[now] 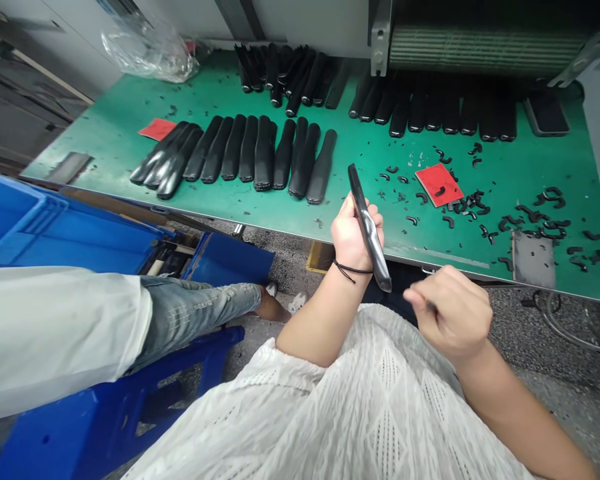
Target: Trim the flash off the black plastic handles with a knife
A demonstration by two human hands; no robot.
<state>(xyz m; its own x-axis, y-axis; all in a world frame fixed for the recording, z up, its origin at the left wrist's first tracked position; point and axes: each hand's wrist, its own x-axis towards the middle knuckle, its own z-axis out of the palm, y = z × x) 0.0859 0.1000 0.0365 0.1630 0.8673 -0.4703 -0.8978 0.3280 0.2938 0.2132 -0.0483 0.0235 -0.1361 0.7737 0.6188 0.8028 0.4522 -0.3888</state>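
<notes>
My left hand, with a dark cord round its wrist, is wrapped round a long, glossy black handle-shaped piece. The piece is tilted in front of the table's near edge, its lower end toward my body. Just right of that end is my right hand, its fingers curled closed and slightly blurred. A dark speck shows by its thumb, but what it grips, if anything, is too small to tell. On the green table, a row of similar black pieces lies to the left of my left hand.
More black pieces line the table's back, below a machine. Small curved black scraps lie scattered at right around a red square and a grey plate. A person's jeans leg and blue crates are at left.
</notes>
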